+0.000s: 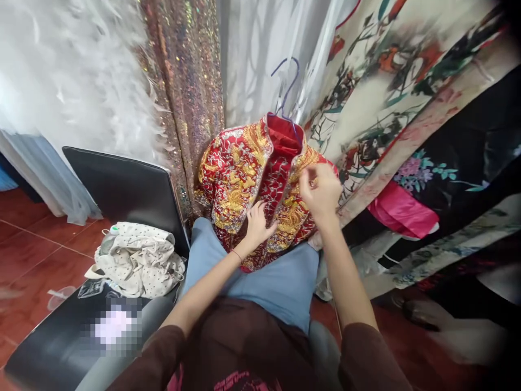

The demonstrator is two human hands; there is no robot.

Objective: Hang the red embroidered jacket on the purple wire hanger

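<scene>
A red jacket point(238, 179) with gold and silver embroidery hangs on a dark blue hanger point(293, 76), its front parted and its lower edge at my knees. My left hand point(258, 224) lies on the jacket near the front opening, fingers and thumb apart. Over the jacket's upper front, on the right, my right hand point(323, 193) is closed with its fingers curled together. Whatever may be between those fingertips is too small to make out.
On my left a black chair point(122, 184) bears a dotted cloth bag point(142, 260) and a blurred-out item. Sequined fabric point(187, 81) and white feathery material point(81, 70) hang behind it. Floral garments point(378, 81) hang on the right, with a pink fabric piece point(402, 212) among them.
</scene>
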